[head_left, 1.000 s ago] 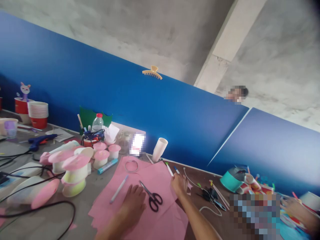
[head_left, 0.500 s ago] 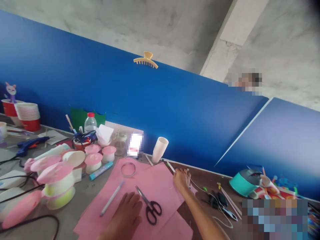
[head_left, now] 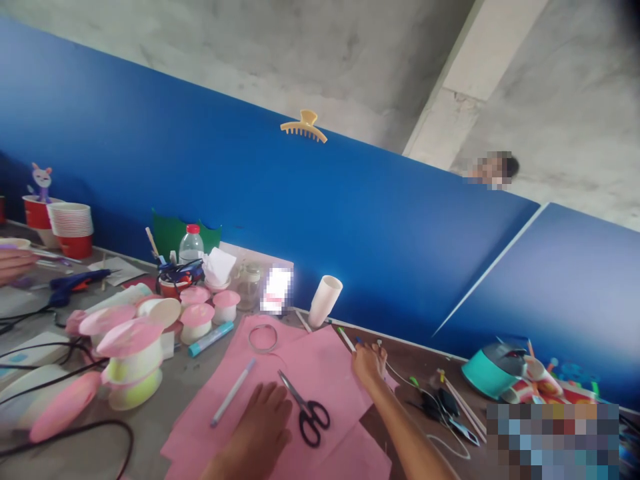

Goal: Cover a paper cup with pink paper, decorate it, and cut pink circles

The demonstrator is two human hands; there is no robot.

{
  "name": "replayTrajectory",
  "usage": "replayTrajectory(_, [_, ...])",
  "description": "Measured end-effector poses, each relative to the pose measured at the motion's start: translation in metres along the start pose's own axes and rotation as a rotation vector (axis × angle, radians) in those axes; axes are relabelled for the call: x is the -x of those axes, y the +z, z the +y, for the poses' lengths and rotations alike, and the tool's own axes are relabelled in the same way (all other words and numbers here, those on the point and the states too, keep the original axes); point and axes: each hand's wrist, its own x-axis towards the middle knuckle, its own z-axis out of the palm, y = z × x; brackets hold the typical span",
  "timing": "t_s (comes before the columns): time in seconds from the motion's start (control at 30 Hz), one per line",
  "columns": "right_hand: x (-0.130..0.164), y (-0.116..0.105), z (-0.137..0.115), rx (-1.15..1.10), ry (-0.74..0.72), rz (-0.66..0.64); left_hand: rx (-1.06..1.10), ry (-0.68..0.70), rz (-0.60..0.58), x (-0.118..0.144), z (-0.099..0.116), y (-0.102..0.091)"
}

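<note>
My left hand [head_left: 265,417] lies flat on several sheets of pink paper [head_left: 305,360], fingers stretched. Just right of it are black-handled scissors [head_left: 305,407], blades pointing away; to its left is a white pen [head_left: 233,393]. At the paper's right edge, my right hand [head_left: 370,363] has its fingers bent down and closed. A white pen with a green end [head_left: 346,339] touches that hand's fingers; whatever lies under them is hidden. A ring-shaped band [head_left: 263,339] rests on the paper's far part.
Pink-topped cup pieces [head_left: 130,340], a blue marker [head_left: 211,339] and a glue gun [head_left: 75,287] lie left. Another person's hand [head_left: 15,263] shows at the left edge. A white tube [head_left: 325,300] stands by the blue partition [head_left: 300,200]. Cables [head_left: 440,403] lie right.
The view has shifted slightly, so things sit a little farther right and lower. Another person's hand has come into view at the left edge. My hands stay in about the same places.
</note>
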Motion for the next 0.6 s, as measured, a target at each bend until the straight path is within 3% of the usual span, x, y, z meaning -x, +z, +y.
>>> replayTrajectory(0.23, [0.012, -0.007, -0.014, -0.153, 0.030, 0.145, -0.011, 0.011, -0.010, -0.002, -0.002, -0.001])
replayTrajectory(0.47, [0.061, -0.013, -0.071, -0.362, -0.342, 0.173, -0.038, 0.045, 0.006, 0.000, -0.001, -0.005])
replayTrajectory(0.53, [0.069, -0.017, -0.090, -0.461, -0.462, 0.129, -0.040, 0.044, 0.002, 0.000, -0.001, -0.005])
replayTrajectory(0.6, [0.069, -0.021, -0.108, -0.488, -0.477, 0.077, -0.036, 0.051, -0.002, 0.001, -0.001, -0.006])
